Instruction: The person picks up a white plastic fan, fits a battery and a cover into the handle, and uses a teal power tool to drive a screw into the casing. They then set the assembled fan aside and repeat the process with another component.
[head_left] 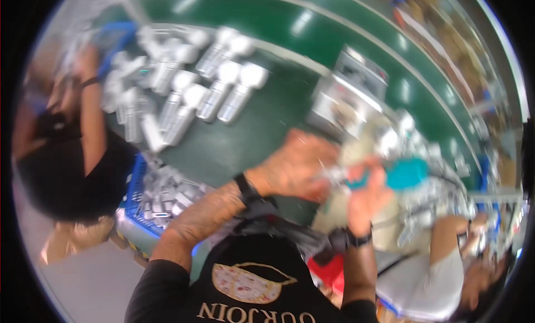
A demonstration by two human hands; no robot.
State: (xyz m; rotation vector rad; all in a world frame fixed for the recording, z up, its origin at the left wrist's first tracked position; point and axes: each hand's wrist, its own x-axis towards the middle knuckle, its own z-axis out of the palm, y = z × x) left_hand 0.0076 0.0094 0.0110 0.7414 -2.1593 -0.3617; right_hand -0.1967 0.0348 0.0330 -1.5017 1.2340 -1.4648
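Note:
My left hand (304,164) is closed, fingertips pinching a small whitish piece (334,174) that is smeared by motion. Close beside it on the right, my right hand (370,195) wraps round a teal object (409,174) with a wide rounded end. Some teal also shows between its fingers, toward the left hand; blur hides what kind of thing it is. Both hands are raised over the bench front, nearly meeting at the whitish piece. Left of them, several white handheld devices (242,91) with round heads and long flat handles lie in rows on the green bench (223,147).
A white and grey box-shaped unit (348,94) stands beyond my hands. More white parts (412,139) are heaped to the right. A blue basket (134,192) of small white and grey parts is at lower left. One person (72,161) works at left, another (423,278) at lower right.

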